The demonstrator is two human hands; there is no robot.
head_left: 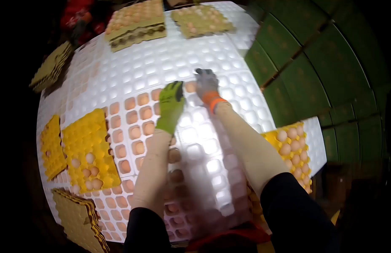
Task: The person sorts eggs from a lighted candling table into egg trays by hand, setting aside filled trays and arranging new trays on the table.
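Note:
My left hand (171,105), in a green glove with dark fingertips, reaches over the white moulded egg tray (147,71). Its fingers are bent downward and pressed together, and whatever is under them is hidden. An egg (156,94) rests in a cell just left of it. My right hand (207,86) wears a grey glove with an orange cuff; its fingers are curled over the cells farther right, slightly blurred, hiding anything inside. Between the hands, another egg (190,87) sits in its cell. Rows of eggs (136,132) fill cells to the left.
Yellow egg trays (88,143) with a few eggs lie at left; another yellow tray (294,147) full of eggs is at right. Cardboard egg trays (134,23) stand at the back. Stacked cardboard trays (77,217) are at front left. Green crates (305,63) line the right side.

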